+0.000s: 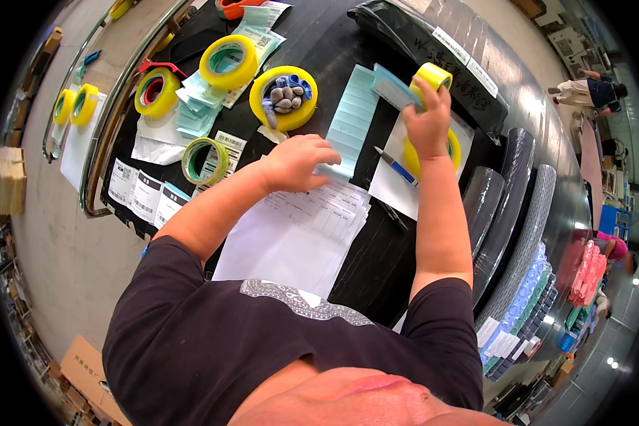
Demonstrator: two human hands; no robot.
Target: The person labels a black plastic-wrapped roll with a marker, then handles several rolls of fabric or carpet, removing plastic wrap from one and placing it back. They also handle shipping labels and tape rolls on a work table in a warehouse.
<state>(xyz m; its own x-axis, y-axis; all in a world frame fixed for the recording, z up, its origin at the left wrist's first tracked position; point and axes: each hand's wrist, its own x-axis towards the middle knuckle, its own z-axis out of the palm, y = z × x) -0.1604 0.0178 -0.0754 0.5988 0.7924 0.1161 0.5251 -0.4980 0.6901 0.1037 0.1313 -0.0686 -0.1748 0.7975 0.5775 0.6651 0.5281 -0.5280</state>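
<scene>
Two hands busy at a dark bench (348, 42).

The right hand (427, 122) holds up a yellow tape roll (433, 75) and a pale label strip (392, 88) — fingers pinching both. The left hand (297, 162) presses flat on the label sheet (351, 121), fingers curled — just above some white papers (298, 234).

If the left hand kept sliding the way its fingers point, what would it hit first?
The left hand points right along the table, over the label strip. Next in that line is probably the blue pen, then the right forearm; depth is unclear.
</scene>
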